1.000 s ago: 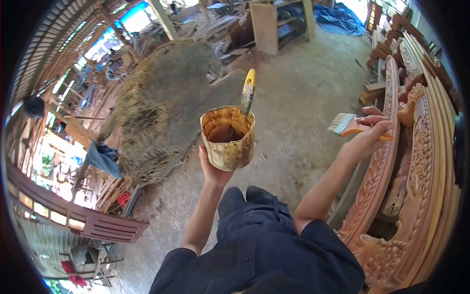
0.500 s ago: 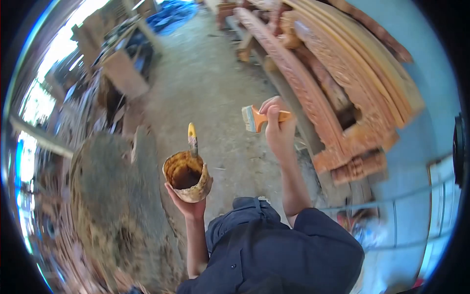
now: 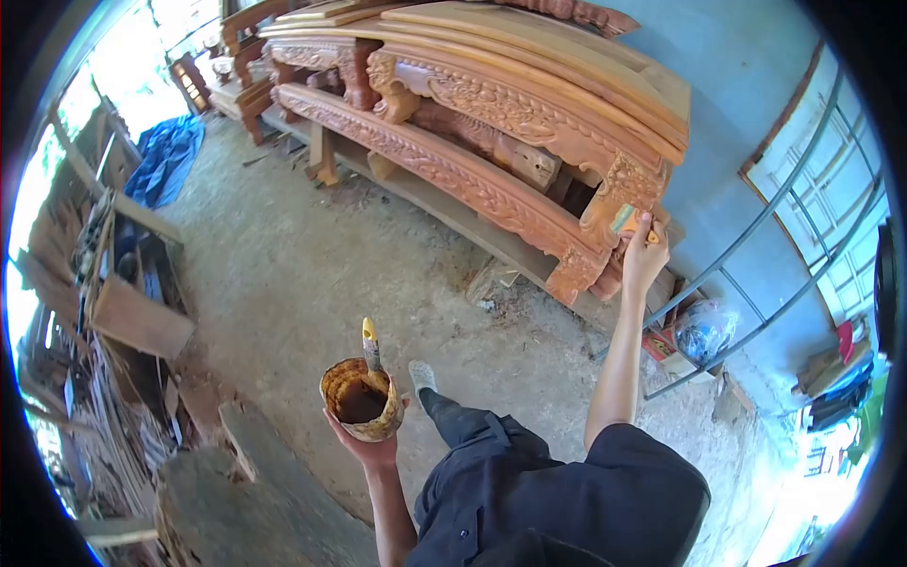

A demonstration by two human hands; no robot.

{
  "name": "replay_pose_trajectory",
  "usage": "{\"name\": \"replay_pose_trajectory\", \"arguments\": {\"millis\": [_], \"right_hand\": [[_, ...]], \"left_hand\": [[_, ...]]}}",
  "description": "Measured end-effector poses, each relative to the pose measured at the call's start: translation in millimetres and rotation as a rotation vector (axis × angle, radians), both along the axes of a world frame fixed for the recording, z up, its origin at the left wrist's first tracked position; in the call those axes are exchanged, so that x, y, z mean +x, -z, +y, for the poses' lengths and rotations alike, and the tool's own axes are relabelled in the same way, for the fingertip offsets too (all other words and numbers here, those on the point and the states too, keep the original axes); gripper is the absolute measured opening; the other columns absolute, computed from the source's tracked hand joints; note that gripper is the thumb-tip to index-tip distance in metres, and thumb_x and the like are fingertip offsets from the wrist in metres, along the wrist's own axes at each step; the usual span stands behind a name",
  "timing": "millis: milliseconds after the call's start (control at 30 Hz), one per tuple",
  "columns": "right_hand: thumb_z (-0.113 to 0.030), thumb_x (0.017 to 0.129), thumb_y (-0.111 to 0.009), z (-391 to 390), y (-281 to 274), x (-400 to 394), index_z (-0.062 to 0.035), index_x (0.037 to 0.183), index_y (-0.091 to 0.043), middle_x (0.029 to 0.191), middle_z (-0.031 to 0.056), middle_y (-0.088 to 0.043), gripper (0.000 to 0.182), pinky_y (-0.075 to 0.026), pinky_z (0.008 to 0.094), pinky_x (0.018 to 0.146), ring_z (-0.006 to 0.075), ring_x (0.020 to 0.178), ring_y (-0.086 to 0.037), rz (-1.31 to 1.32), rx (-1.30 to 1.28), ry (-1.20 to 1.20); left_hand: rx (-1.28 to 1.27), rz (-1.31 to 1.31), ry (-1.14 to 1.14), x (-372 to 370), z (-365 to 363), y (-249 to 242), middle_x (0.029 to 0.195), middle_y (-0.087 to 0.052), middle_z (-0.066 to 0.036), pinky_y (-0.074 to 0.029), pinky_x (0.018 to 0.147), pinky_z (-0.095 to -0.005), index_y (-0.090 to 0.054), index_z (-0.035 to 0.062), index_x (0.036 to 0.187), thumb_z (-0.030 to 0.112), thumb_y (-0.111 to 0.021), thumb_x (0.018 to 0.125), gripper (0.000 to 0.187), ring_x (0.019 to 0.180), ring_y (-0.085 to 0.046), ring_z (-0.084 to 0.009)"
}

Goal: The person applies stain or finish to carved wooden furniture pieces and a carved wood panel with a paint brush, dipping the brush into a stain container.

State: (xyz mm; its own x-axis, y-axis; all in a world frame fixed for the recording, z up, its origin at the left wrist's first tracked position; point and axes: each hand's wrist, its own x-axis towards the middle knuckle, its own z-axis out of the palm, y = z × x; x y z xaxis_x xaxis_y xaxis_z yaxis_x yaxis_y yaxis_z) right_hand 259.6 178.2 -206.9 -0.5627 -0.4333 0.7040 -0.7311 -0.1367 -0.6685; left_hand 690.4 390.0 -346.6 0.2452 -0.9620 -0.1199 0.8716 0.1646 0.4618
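My left hand (image 3: 367,446) is wrapped round a stained pot (image 3: 380,425) with brown liquid inside. A second brush with a yellow-tipped handle (image 3: 369,342) stands in the pot, leaning on its rim. With my right arm stretched out, my right hand (image 3: 646,253) grips a flat paintbrush (image 3: 627,223) with an orange handle and pale bristles. Its bristles overlap the carved end of the reddish wooden furniture piece (image 3: 605,210) in this view. That piece has floral carving along its long rails.
Long boards (image 3: 567,71) lie on top of the carved piece, along a blue wall (image 3: 727,104). A curved metal rail (image 3: 756,222) stands at right, near a plastic bag (image 3: 706,331). Scrap wood (image 3: 142,317) and a thick slab (image 3: 255,515) are at left; a blue tarp (image 3: 165,161) lies farther back.
My view has turned right toward the carved furniture. My right hand has reached out to its near end with the paintbrush. The pot stays in my left hand.
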Motion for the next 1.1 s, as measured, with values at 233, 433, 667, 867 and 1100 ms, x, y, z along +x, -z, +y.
{"name": "replay_pose_trajectory", "arguments": {"millis": [233,433,667,867,1100], "right_hand": [[-0.026,0.101,-0.056,-150.5,-10.9,9.5,0.0027,0.094,-0.067,0.095,0.0239,-0.067,0.032,-0.052,0.0436,0.069,0.0371,0.084,-0.066,0.242,-0.156,0.477],[-0.018,0.095,-0.063,-294.2,-6.4,77.0,-0.0079,0.107,-0.070,0.117,0.0202,-0.065,0.018,-0.052,0.0471,0.087,0.0398,0.100,-0.064,0.262,-0.181,0.259],[0.005,0.077,-0.067,-300.6,-7.0,113.1,-0.0027,0.103,-0.067,0.118,0.0169,-0.060,0.027,-0.053,0.0401,0.087,0.0361,0.109,-0.060,0.291,0.051,0.029],[-0.007,0.089,-0.067,-313.0,-12.3,81.5,0.0008,0.095,-0.070,0.106,0.0173,-0.063,0.011,-0.052,0.0391,0.081,0.0283,0.093,-0.063,0.184,-0.125,0.511],[-0.034,0.094,-0.068,-429.4,-14.6,171.9,-0.0035,0.098,-0.076,0.090,0.0138,-0.074,0.032,-0.053,0.0335,0.078,0.0241,0.087,-0.072,-0.234,-0.046,-0.235]], "left_hand": [[0.043,0.025,0.090,34.6,-131.3,-12.1,0.144,-0.050,-0.014,-0.052,0.087,-0.0667,-0.037,0.0185,0.150,0.067,-0.037,0.095,0.073,0.129,-0.050,-0.0435],[-0.044,-0.048,0.171,62.0,-234.1,-46.7,0.141,-0.052,-0.015,-0.055,0.084,-0.0635,-0.040,0.0181,0.149,0.066,-0.038,0.096,0.071,0.125,-0.053,-0.0436],[-0.088,-0.127,0.250,85.6,-329.9,-51.4,0.138,-0.055,-0.016,-0.057,0.082,-0.0603,-0.040,0.0164,0.148,0.064,-0.036,0.098,0.069,0.122,-0.056,-0.0431],[-0.032,-0.119,0.335,110.0,-397.7,-41.8,0.136,-0.056,-0.016,-0.056,0.082,-0.0606,-0.041,0.0154,0.147,0.063,-0.034,0.099,0.068,0.120,-0.058,-0.0415],[-0.008,-0.079,0.450,148.1,-499.1,-32.3,0.137,-0.055,-0.016,-0.055,0.084,-0.0616,-0.040,0.0151,0.147,0.064,-0.034,0.098,0.070,0.120,-0.058,-0.0420]]}}
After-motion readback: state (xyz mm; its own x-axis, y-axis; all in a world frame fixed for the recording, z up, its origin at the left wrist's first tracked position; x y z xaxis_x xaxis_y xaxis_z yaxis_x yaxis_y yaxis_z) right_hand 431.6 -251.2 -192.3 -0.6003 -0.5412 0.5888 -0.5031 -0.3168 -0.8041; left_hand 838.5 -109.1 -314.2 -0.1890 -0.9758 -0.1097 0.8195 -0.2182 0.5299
